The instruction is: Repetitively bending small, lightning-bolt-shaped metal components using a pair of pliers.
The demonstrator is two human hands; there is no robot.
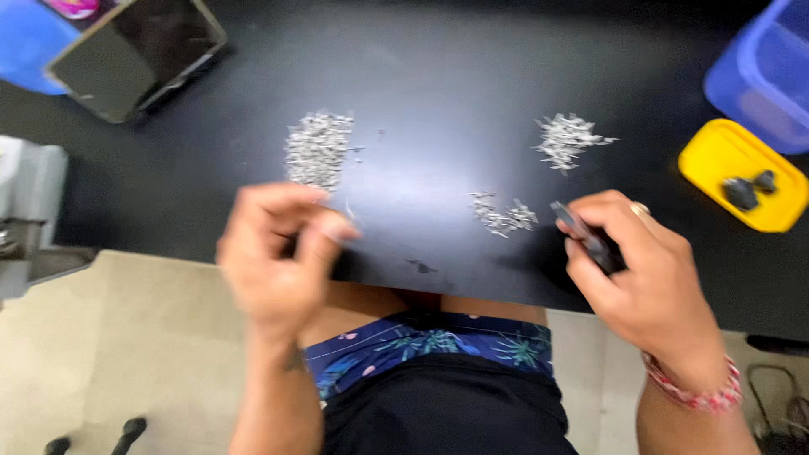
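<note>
In the head view, the left hand sits at lower centre-left of the frame, fingers curled with thumb and forefinger pinched together, seemingly on one tiny metal piece, though blur keeps me from being sure. Just above it lies the large pile of small silver metal pieces, close enough to pick from. The right hand, lower right, is clamped on a slim dark tool whose tip angles up and left toward the small cluster of pieces, probably so the tool can work them one at a time. A third pile lies further up, right of centre, apart from the others, which suggests sorted groups.

The surface is a black table, matte with a dull sheen. At the right edge sits a yellow lid holding two dark lumps, beside a blue plastic bin. An open box stands at upper left. Pale floor tiles show below.
</note>
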